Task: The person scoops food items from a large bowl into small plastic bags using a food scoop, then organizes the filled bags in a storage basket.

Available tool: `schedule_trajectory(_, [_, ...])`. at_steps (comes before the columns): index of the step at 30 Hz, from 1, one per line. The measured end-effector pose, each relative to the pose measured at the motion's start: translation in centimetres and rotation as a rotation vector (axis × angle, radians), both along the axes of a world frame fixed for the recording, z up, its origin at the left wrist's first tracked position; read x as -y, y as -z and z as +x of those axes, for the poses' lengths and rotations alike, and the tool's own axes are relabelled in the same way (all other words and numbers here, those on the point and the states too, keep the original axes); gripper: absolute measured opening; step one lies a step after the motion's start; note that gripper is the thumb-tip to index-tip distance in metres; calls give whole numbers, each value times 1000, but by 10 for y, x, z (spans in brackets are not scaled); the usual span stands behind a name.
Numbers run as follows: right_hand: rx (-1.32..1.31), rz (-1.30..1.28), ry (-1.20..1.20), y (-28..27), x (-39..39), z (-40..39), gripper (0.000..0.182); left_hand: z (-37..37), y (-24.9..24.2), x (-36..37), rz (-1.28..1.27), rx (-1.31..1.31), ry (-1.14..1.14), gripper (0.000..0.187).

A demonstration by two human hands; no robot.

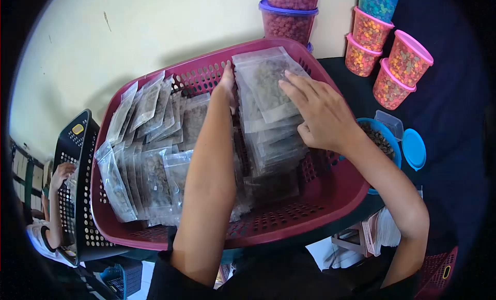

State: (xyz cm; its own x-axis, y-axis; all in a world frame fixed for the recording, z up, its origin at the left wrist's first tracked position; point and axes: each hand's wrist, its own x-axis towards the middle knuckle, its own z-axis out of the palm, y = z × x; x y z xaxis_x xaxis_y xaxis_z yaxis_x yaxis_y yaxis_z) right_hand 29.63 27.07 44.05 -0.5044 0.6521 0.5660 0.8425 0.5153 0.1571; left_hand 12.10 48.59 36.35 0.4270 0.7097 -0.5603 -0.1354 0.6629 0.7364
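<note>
Flat and open, the right hand [320,114] presses the top bag [268,83]; the left hand [226,85] touches the stack's side in the red basket [330,196], holding nothing.

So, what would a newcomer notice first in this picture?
First, the big maroon basket in the centre, filled with rows of clear bags of brown pellets. Both hands work inside it: the left hand behind one stack, the right hand flat on the top bag. Upper right stand pink-lidded jars of colourful pellets.
</note>
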Motion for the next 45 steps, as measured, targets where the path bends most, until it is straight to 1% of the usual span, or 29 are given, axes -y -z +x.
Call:
schedule_trajectory(1, [-2, -6, -5, -1, 0, 0, 61, 0, -1, -9, 53, -230, -179, 79])
schedule_trajectory(3, [-16, -2, -24, -3, 1, -1, 60, 17, -45, 49, 517, -721, -174, 66])
schedule_trajectory(5, [-29, 5, -60, -4, 1, -2, 58, -35, -57, 9, 350, -626, 197, 58])
schedule_trajectory(6, [-38, 19, -76, -4, 1, -3, 57, -42, -70, 11, 343, -692, 210, 53])
schedule_trajectory(9, [-50, 41, -132, -7, 2, -5, 54, -56, -122, 51, 557, -916, 454, 58])
schedule_trajectory(10, [-55, 41, -152, -7, 3, -6, 52, -58, -138, 66, 555, -920, 431, 58])
schedule_trajectory(12, [-49, 57, -203, -6, 5, -8, 49, -62, -160, 87, 620, -1097, 583, 57])
schedule_trajectory(13, [-46, 62, -236, -5, 5, -9, 46, -63, -167, 97, 612, -1098, 559, 57])
schedule_trajectory(15, [-47, 58, -296, -9, 6, -12, 42, -65, -174, 120, 825, -1526, 734, 55])
schedule_trajectory(16, [-60, 50, -332, -10, 7, -14, 38, -62, -180, 150, 865, -1668, 769, 56])
schedule_trajectory(18, [-73, -7, -379, -17, 12, -18, 35, -73, -173, 194, 842, -1680, 744, 57])
schedule_trajectory(21, [-70, -161, -462, -20, 13, -32, 27, -110, -161, 252, 1012, -1485, 711, 54])
schedule_trajectory(22, [-68, -287, -493, -19, 13, -38, 25, -120, -162, 268, 1071, -1397, 696, 54])
schedule_trajectory(23, [-61, -414, -520, -18, 14, -44, 23, -130, -157, 279, 1079, -1395, 664, 52])
schedule_trajectory(26, [-340, -762, -670, 7, 8, -72, 23, -151, -148, 304, 1186, -1400, 553, 47])
schedule_trajectory(27, [-408, -1043, -571, 11, 7, -83, 27, -157, -148, 308, 1172, -1390, 545, 46])
schedule_trajectory(29, [-422, -1200, -402, 28, 4, -106, 40, -167, -145, 306, 1162, -1384, 527, 44])
schedule_trajectory(30, [-415, -1197, -406, 37, 1, -117, 40, -172, -140, 303, 1158, -1405, 551, 44])
schedule_trajectory(32, [-431, -1209, -223, 48, -3, -135, 55, -180, -128, 296, 1145, -1421, 573, 44])
schedule_trajectory(33, [-431, -1213, -223, 50, -6, -140, 55, -183, -122, 292, 1177, -1440, 607, 45])
schedule_trajectory(35, [-353, -1590, -21, 50, -13, -151, 64, -189, -112, 278, 1251, -1478, 691, 49])
schedule_trajectory(36, [-380, -1648, 18, 53, -13, -153, 58, -192, -107, 272, 1268, -1492, 731, 57])
schedule_trajectory(37, [-396, -1651, 27, 55, -14, -155, 58, -195, -103, 266, 1275, -1484, 748, 57])
schedule_trajectory(39, [-425, -1660, -15, 60, -14, -155, 53, -199, -95, 254, 1331, -1516, 811, 68])
schedule_trajectory(40, [-411, -1648, -8, 62, -15, -155, 41, -201, -91, 249, 1341, -1539, 853, 83])
schedule_trajectory(41, [-421, -1655, 11, 63, -14, -154, 41, -203, -89, 245, 1349, -1518, 867, 83])
schedule_trajectory(43, [-625, -1726, -31, 66, -11, -151, 30, -205, -88, 239, 1269, -1614, 959, 93])
schedule_trajectory(44, [-614, -1746, 8, 60, -10, -152, 21, -208, -86, 234, 1231, -1576, 1039, 99])
schedule_trajectory(45, [-631, -1755, 32, 57, -9, -150, 21, -210, -84, 231, 1240, -1552, 1060, 99])
